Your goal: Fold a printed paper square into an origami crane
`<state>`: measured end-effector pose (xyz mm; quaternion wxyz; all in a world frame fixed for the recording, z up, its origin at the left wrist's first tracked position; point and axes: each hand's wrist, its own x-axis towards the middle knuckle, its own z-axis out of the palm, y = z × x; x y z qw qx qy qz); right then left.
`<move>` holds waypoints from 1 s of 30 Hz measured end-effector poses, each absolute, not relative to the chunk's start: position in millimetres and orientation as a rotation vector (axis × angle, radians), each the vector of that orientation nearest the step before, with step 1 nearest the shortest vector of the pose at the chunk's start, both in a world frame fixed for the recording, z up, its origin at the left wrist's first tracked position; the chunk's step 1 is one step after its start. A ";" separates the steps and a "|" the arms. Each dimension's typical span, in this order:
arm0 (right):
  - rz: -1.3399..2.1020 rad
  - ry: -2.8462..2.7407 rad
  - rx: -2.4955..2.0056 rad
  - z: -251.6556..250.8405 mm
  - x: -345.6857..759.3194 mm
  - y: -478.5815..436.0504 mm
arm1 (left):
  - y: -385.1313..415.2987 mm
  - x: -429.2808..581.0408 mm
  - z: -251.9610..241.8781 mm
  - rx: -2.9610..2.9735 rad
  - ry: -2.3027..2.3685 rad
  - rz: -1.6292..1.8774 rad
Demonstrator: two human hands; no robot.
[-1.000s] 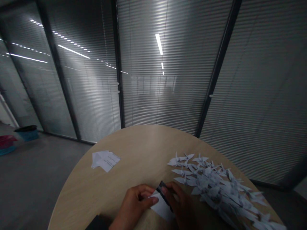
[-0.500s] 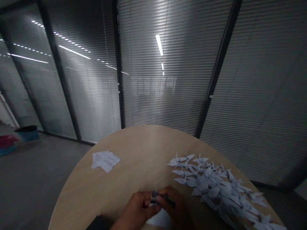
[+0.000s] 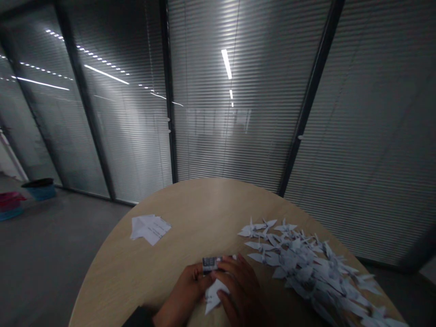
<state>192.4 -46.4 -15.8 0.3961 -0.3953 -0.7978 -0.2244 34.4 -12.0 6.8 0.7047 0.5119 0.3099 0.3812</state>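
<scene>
Between my hands at the near edge of the table is a partly folded piece of paper [image 3: 215,296], white with a dark printed strip along its far edge. My left hand [image 3: 189,284] grips its left side between thumb and fingers. Across its right side lies my right hand [image 3: 238,284], fingers bent over the paper and pressing on it. The right hand covers much of the sheet, so its full shape is hidden. To the right of my hands, folded paper cranes [image 3: 299,259] are heaped on the table.
The round wooden table [image 3: 218,200] carries a small stack of printed paper sheets [image 3: 151,228] at left. Beyond it stands a glass partition with blinds [image 3: 228,150]. On the floor at far left are a blue bin [image 3: 40,190] and a pink and blue one [image 3: 11,205].
The paper has turned and now lies flatter, its dark strip facing up farther from me. My right hand has spread over it; my left has shifted slightly left.
</scene>
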 end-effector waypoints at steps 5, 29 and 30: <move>-0.568 -2.037 -0.984 -23.0 187.5 -45.1 | -14.4 36.8 10.9 1.014 0.674 0.890; -0.734 -1.870 -1.008 -17.8 182.0 -45.3 | -12.9 31.8 12.7 0.652 0.780 0.986; -0.726 -1.872 -1.018 -18.8 182.6 -45.3 | -13.4 31.7 13.9 0.640 0.779 0.991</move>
